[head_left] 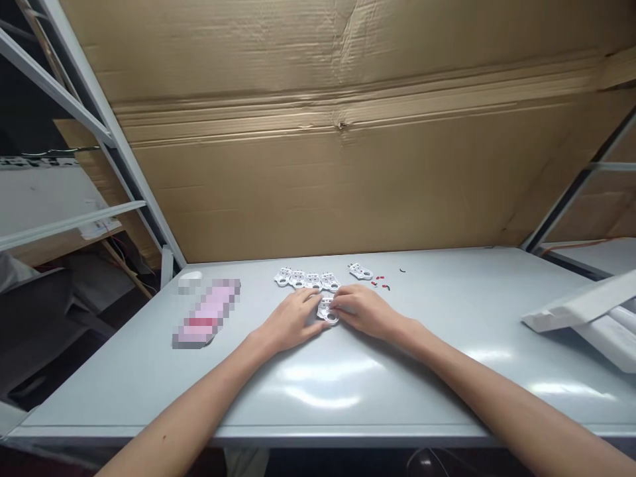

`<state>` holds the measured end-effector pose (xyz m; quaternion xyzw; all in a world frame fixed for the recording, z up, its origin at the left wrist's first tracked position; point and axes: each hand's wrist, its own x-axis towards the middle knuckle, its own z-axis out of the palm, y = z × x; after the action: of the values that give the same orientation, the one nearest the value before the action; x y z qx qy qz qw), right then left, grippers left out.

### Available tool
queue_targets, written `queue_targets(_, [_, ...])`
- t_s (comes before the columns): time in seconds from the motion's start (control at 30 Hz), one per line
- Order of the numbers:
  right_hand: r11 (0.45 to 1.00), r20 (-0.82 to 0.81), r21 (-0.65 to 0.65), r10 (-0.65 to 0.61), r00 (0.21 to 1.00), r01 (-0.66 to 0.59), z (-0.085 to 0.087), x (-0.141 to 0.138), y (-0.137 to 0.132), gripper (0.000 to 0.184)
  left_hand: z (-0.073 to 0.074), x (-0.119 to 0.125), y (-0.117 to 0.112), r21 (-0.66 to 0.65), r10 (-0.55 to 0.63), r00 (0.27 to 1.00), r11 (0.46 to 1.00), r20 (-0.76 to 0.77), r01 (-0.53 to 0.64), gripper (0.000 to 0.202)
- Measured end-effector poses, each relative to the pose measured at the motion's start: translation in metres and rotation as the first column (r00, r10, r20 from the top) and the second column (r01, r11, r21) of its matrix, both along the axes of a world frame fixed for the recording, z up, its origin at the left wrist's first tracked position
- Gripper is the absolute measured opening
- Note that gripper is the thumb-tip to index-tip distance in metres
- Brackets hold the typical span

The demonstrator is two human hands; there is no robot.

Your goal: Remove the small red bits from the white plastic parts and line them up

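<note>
Between my hands, a flat white plastic piece [328, 316] with a round hole lies on the grey table. My left hand [293, 318] has its thumb and fingers closed around the left side of that piece. Bent over its right edge is my right hand [365, 308], fingertips pinched together at the piece's surface; whatever is between them is too small to see. Just beyond, several similar white pieces [297, 279] form a row. Another white piece [360, 271] lies apart, to the right. Small red and black bits [381, 285] are scattered near it.
On the left lie a pink blurred object [211, 311] and a small white object [191, 280]. White foam-like strips [586, 308] rest at the right edge. A cardboard wall [338, 185] closes off the back, with metal frame posts [124, 152] at the sides.
</note>
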<state>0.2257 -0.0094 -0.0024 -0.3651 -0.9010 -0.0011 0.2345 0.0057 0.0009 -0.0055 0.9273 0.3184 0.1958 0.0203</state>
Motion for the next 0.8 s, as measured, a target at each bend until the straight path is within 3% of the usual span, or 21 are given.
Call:
queue_targets(0.27, [0.999,-0.041,-0.019,-0.040,0.998,0.039,0.001,0.000,-0.003,0.027,0.003,0.001,0.001,-0.004,-0.004,0.999,1.000,0.033,0.004,0.034])
queue_targets(0.37, [0.991,-0.273,-0.130,-0.047,0.961,0.012,0.004,0.001,-0.002,0.021,0.003,0.001,0.001,-0.002,-0.019,0.999,1.000,0.038,0.019,0.035])
queue_targets(0.43, [0.962,-0.488,-0.270,-0.107,0.866,-0.033,0.008,0.001,0.000,0.021,0.002,0.000,0.002,0.003,-0.022,0.999,1.000,0.047,0.022,0.036])
queue_targets(0.5, [0.893,-0.661,-0.437,-0.235,0.713,-0.110,0.012,0.003,0.002,0.024,0.002,-0.001,0.002,0.008,-0.019,0.999,1.000,0.050,0.019,0.034])
queue_targets(0.6, [0.722,-0.764,-0.613,-0.440,0.471,-0.320,0.016,0.007,0.005,0.024,0.001,-0.002,0.003,0.010,-0.017,0.999,1.000,0.041,0.017,0.028])
queue_targets(0.7, [0.531,-0.736,-0.655,-0.611,0.292,-0.537,0.015,0.011,0.008,0.011,0.001,-0.003,0.003,0.012,-0.015,0.999,1.000,0.033,0.014,0.029])
queue_targets(0.77, [0.444,-0.661,-0.663,-0.725,0.193,-0.603,0.012,0.011,0.011,0.003,0.001,-0.003,0.003,0.009,-0.011,1.000,1.000,0.029,0.011,0.029])
queue_targets(0.8, [0.412,-0.613,-0.674,-0.775,0.153,-0.614,0.011,0.011,0.012,0.009,0.002,-0.003,0.003,0.006,-0.011,1.000,1.000,0.027,0.010,0.028])
